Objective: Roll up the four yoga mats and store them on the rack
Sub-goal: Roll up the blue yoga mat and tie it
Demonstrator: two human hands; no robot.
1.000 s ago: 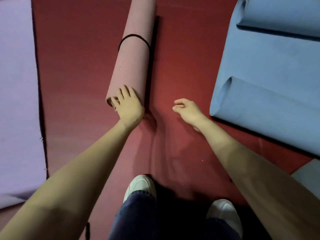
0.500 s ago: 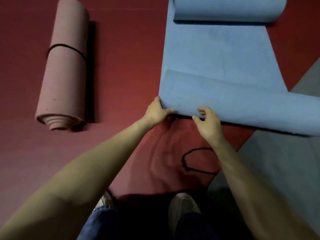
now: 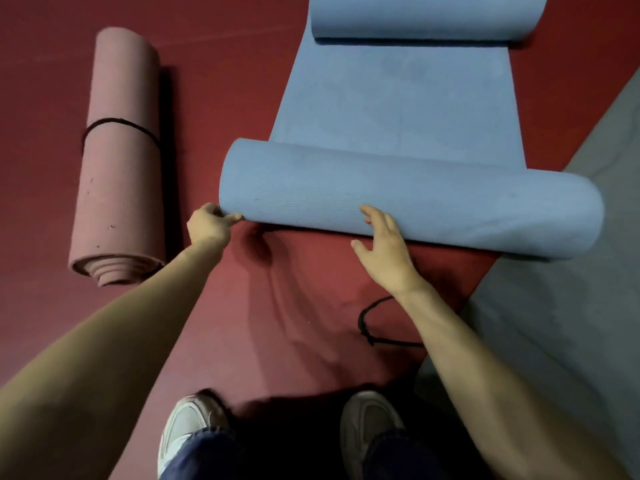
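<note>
The blue mat [image 3: 398, 109] lay on the red floor [image 3: 225, 64], with its near end rolled into a thick tube [image 3: 408, 199] and its far end curled too. The left hand [image 3: 207, 225] pinched the tube's left end with bent fingers. The right hand [image 3: 384, 251] rested with spread, released fingers against the tube's near side. A pink mat [image 3: 119, 157], fully rolled and bound with a black band [image 3: 117, 124], lay well apart to the left. A black cord [image 3: 367, 323] lay near the right forearm. Two pale shoes [image 3: 188, 427] stood below.

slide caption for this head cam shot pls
Both hands, left and right, roll the blue yoga mat; the strapped pink mat lies alongside.
</note>
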